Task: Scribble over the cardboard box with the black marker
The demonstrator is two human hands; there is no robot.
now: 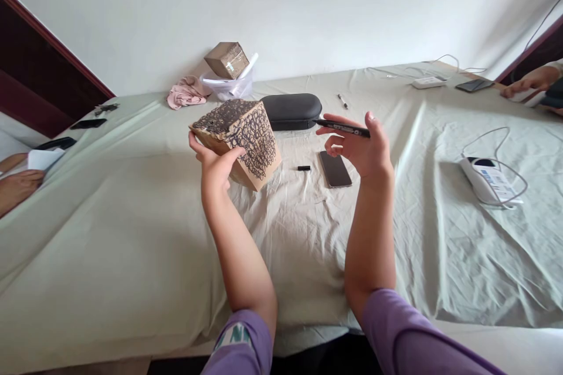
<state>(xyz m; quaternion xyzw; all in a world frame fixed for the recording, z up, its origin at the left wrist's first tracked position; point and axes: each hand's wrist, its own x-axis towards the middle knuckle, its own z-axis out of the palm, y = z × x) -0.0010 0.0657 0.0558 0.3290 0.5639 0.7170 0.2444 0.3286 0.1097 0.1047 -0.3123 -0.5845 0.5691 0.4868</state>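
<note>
A brown cardboard box [257, 143] is tilted in the grip of my left hand [214, 167], thumb on the near face and fingers around the left edge. Black looping scribbles cover its top and right-hand face. To the right, my right hand [363, 143] holds a black marker [345, 128] between thumb and fingers, with its uncapped tip pointing left, apart from the box. On the cloth between the hands lies a small black marker cap [303, 168]. A dark smartphone [335, 170] rests just below my right hand.
Behind the box sits a black zip case [292, 110]. Farther back are a plastic tub [229, 87] topped by another cardboard box [226, 60], a pink cloth [187, 92] and a pen [342, 101]. A white device with a cable [490, 181] lies right. Other people's hands show at both sides.
</note>
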